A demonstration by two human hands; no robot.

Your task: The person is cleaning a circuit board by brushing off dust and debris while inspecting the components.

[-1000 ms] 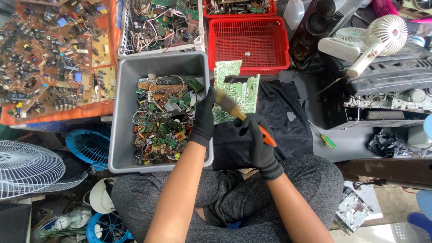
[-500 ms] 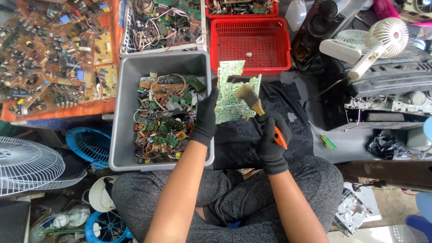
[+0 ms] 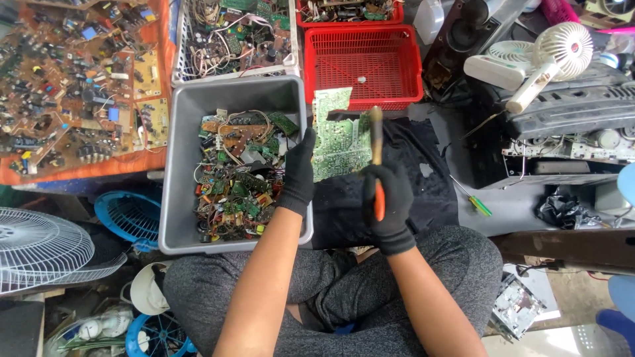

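Note:
Both hands wear black gloves. My left hand rests on the left edge of a green circuit board that lies on a black cloth over my lap. My right hand is closed around a tool with an orange handle. Its shaft points away from me, and the tip sits over the board's right part. A grey plastic bin full of circuit board scraps and wires stands just left of my left hand.
A red mesh basket sits beyond the board, a white basket of wires behind the grey bin. Brown boards cover an orange surface at left. A small white fan, a green-handled screwdriver and fan grilles lie around.
My right hand swung the tool from a slant to nearly straight ahead and moved slightly left over the board. My left hand stayed on the board's edge.

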